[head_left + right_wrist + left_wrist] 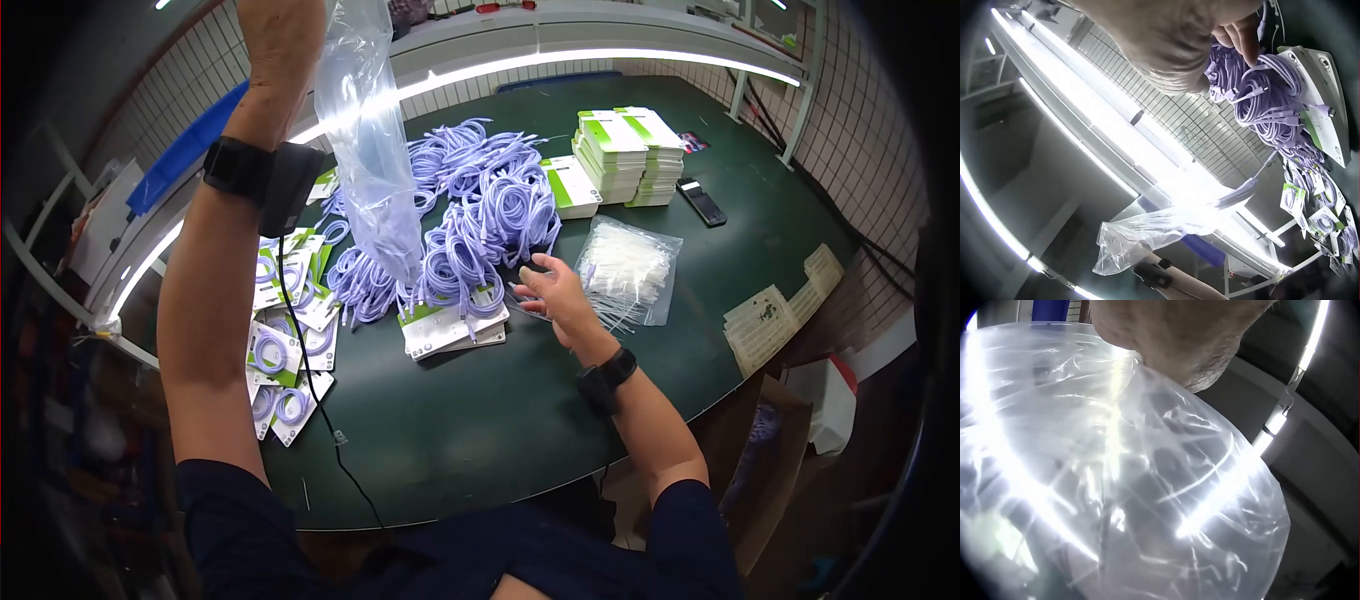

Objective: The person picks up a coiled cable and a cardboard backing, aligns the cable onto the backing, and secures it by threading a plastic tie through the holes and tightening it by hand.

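Raised at the top of the head view, my left hand [283, 40] grips the upper part of a long clear plastic bag [365, 130]; its fingertips are hidden. Purple cables show faintly in the bag's lower end, which hangs before a heap of coiled purple cables [490, 170]. In the left wrist view the bag [1104, 462] spreads wide below the hand [1179, 337]. My right hand [562, 302], fingers loosely bent and holding nothing, hovers right of the heap, beside a bag of white ties [630, 262]. White-green cards [440, 332] lie under the heap's front edge.
Stacked cards [610, 160] and a phone [703, 202] are at the back right of the green table [480, 430]. Carded cable coils [270, 350] lie at the left. Paper sheets [765, 315] lie near the right edge, with a cardboard box [770, 450] below.
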Demonstrator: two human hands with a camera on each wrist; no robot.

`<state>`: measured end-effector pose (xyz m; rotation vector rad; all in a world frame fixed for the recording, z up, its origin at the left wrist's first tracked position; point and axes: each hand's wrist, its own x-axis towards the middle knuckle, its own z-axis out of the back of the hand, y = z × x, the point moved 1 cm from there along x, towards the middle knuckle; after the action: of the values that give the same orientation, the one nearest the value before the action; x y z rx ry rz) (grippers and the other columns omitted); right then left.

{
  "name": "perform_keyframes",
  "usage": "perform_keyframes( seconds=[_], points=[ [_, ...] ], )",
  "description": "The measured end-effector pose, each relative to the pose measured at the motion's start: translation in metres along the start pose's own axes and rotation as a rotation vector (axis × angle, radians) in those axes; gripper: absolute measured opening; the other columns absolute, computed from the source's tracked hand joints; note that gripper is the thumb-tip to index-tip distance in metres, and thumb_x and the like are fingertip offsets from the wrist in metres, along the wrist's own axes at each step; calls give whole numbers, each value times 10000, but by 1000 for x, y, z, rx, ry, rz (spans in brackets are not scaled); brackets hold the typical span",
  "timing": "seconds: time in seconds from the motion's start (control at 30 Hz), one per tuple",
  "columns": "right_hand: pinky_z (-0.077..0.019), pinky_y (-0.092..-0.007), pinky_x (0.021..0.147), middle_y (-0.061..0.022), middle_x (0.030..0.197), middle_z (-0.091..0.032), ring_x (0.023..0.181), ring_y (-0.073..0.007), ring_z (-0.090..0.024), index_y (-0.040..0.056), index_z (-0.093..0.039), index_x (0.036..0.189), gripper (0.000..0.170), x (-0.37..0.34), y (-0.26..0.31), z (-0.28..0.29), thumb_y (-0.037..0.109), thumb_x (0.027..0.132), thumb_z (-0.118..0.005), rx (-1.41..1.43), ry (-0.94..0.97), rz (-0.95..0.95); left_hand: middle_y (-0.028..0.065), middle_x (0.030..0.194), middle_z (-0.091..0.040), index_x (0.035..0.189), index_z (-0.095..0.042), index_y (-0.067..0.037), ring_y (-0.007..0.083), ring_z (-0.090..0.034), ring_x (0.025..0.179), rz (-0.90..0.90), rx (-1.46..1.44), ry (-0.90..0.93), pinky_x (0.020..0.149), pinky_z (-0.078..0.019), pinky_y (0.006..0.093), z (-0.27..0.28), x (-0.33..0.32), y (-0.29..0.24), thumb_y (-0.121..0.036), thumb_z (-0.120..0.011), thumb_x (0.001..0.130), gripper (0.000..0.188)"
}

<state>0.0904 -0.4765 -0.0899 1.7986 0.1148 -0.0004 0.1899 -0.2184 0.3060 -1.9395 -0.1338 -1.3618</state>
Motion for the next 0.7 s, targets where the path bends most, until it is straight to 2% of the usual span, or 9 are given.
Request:
perform_keyframes(
  seconds=[0.03,0.23,0.27,0.33,0.4,0.43,0.53,0.63,0.7],
  points=[
    [-600,-319,804,-181,1327,-651,1071,-208,-699,-27,-449,1515,607,3,4,6,225,1034,-719,-6,-54,-2,76,924,-688,1003,-654,3,130,-690,880,-4,-2,-5,819,-602,273,1,-3,-2,-153,-667,1068,169],
    [-587,-307,797,-201,1363,-620,1078,-205,-683,-21,-370,1577,759,-11,52,16,334,1022,-747,137,-7,35,64,853,-711,934,-699,4,138,-687,736,-391,1354,-51,783,-598,273,-42,-19,-19,-152,-720,1031,185],
    [-581,-303,812,-212,1402,-588,1099,-205,-674,1,-310,1614,844,-25,68,6,362,1004,-768,86,54,191,62,841,-715,922,-706,4,140,-686,712,-458,1581,-64,777,-597,273,-54,-22,-21,-152,-729,1025,188],
    [-575,-299,828,-222,1441,-556,1119,-205,-665,23,-250,1651,931,-52,103,-12,389,986,-788,30,114,368,63,899,-671,966,-635,3,122,-675,848,-199,989,-254,799,-597,272,-137,-19,9,-127,-659,1067,167],
    [-567,-353,944,-239,1547,-451,1235,-251,-624,44,-134,1690,1123,-74,129,-25,422,918,-856,-186,123,624,63,899,-673,975,-631,2,124,-666,838,-334,1040,21,800,-596,274,-150,-29,29,-128,-659,1067,162],
    [-567,-353,944,-239,1547,-451,1235,-251,-624,44,-134,1690,1123,-78,137,-27,422,918,-856,-190,113,633,63,899,-673,975,-631,2,124,-666,838,-342,1031,27,800,-596,274,-153,-29,36,-128,-659,1067,162],
    [-525,-421,1056,-246,1603,-389,1328,-288,-570,32,-101,1695,1262,-84,159,-31,418,829,-934,-330,24,878,77,897,-677,1009,-628,-7,139,-664,857,-142,1197,76,808,-592,281,-159,-31,67,-146,-650,1080,157],
    [-480,-455,1115,-238,1639,-335,1375,-296,-531,21,-145,1691,1258,-95,166,-38,378,801,-960,-551,63,731,107,816,-762,876,-721,47,148,-707,764,-228,1160,-9,737,-587,337,-149,-36,121,-171,-746,965,237],
    [-458,-472,1144,-235,1656,-308,1399,-301,-511,16,-166,1689,1257,-97,160,-46,357,787,-973,-651,85,650,87,818,-756,894,-731,24,135,-702,768,-177,1150,12,741,-584,313,-152,-46,147,-163,-755,971,203]
  ],
)
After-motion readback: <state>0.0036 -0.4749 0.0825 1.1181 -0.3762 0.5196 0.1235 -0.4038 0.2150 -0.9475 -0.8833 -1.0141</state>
